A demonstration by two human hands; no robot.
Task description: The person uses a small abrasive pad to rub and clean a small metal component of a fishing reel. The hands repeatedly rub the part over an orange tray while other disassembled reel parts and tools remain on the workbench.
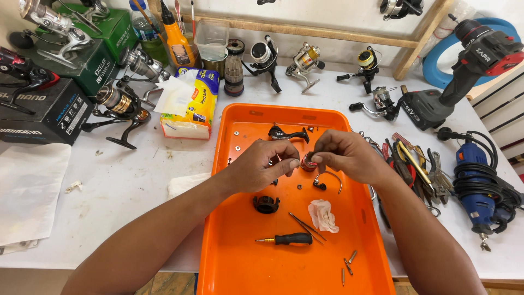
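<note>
Orange tray (pixel 229 164) rim around both hands, left hand (pixel 266 164), right hand (pixel 341 155).

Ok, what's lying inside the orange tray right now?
Inside the orange tray: a black screwdriver, tweezers, crumpled tissue, a black ring part, loose screws. Both hands cover whatever lies beneath them.

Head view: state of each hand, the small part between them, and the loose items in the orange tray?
left hand: fingertips pinching the small red reel part
right hand: gripping the same part
small red reel part: held above the tray
orange tray: flat on the table
black screwdriver: lying loose in tray
tweezers: lying loose
crumpled tissue: lying loose
black ring part: lying loose
</note>
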